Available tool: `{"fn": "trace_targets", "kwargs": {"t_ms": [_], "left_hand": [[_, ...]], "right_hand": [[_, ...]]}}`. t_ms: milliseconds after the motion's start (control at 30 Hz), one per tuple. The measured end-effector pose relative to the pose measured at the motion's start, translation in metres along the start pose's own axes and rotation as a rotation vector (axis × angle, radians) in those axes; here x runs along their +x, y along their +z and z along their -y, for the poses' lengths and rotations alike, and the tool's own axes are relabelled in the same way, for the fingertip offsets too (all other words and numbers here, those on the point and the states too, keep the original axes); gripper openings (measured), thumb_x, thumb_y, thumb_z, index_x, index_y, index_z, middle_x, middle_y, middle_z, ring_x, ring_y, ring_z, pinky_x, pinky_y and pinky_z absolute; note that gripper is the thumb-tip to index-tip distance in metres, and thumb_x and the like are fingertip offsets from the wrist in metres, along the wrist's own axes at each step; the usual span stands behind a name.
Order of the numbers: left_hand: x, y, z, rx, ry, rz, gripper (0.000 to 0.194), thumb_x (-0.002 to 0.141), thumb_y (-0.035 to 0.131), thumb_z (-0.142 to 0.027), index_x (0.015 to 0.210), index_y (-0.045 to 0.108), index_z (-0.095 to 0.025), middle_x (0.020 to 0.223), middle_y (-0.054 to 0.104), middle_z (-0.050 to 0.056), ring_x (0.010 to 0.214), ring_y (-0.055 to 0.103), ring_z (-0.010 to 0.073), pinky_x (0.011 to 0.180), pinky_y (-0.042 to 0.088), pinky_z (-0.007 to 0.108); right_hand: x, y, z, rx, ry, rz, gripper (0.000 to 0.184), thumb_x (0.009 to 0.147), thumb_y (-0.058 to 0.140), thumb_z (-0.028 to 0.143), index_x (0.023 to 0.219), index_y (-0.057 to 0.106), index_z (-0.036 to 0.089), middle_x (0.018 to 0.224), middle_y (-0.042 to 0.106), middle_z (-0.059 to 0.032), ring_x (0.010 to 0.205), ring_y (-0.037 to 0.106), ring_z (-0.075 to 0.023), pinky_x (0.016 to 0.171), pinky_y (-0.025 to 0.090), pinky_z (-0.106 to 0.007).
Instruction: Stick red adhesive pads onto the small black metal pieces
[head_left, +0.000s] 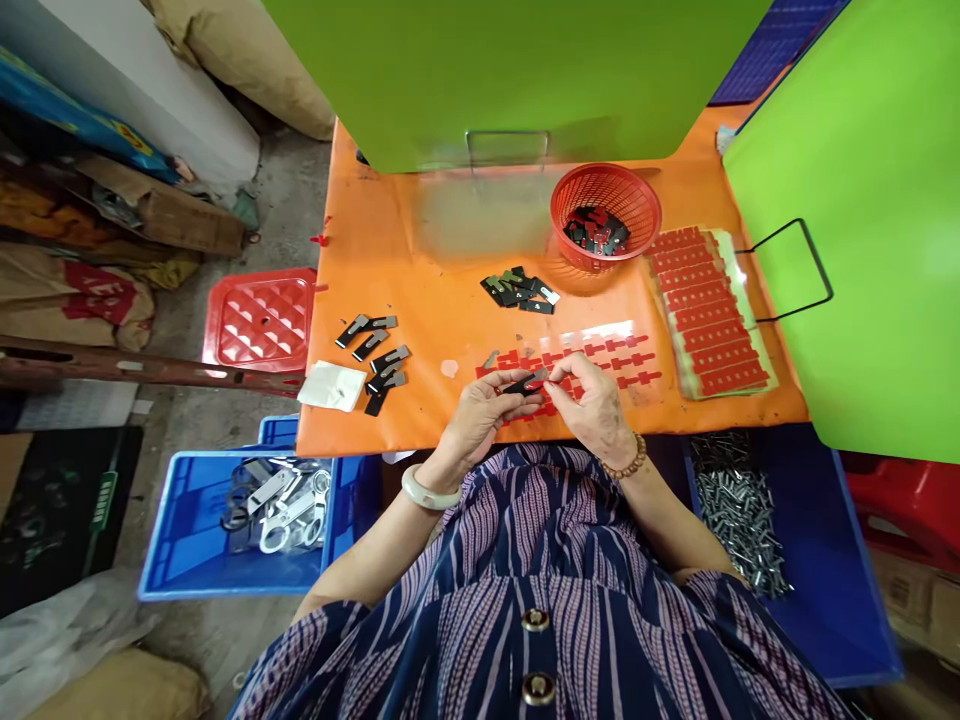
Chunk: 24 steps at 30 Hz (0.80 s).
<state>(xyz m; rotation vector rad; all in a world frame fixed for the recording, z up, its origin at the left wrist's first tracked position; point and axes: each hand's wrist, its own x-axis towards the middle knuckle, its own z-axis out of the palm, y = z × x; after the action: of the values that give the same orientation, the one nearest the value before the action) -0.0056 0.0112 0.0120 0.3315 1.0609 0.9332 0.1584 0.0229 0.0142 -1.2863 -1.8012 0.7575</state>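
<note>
1. Left hand (480, 410) pinches a black piece (519, 387) above the surface (420, 415), fingers closed; steady and level serves best.
2. Right hand (592, 405) works its right end, thumb and finger nearly meeting; can't tell what they grip. Light, square pressure looks wise.
3. Leftward, bare room before loose black pieces (370, 345).
4. Front edge runs near the wrists; rightward, red strips (634, 359) lie close.

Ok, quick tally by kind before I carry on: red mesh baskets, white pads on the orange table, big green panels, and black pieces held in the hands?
Red mesh basket: 1
White pad: 1
Green panels: 2
Black piece in the left hand: 1
Total: 5
</note>
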Motion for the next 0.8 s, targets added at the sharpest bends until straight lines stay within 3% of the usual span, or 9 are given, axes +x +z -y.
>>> {"fn": "trace_targets", "kwargs": {"t_ms": [800], "left_hand": [[0.0012, 0.0001, -0.0032, 0.082, -0.005, 0.005, 0.028, 0.07, 0.07, -0.007, 0.097, 0.068, -0.01, 0.083, 0.076, 0.01, 0.078, 0.075, 0.0236, 0.084, 0.061, 0.036]], "right_hand": [[-0.0014, 0.0014, -0.0023, -0.07, -0.039, 0.046, 0.016, 0.083, 0.053, 0.009, 0.078, 0.048, 0.024, 0.078, 0.063, -0.0007, 0.079, 0.06, -0.0188, 0.079, 0.046, -0.038]]}}
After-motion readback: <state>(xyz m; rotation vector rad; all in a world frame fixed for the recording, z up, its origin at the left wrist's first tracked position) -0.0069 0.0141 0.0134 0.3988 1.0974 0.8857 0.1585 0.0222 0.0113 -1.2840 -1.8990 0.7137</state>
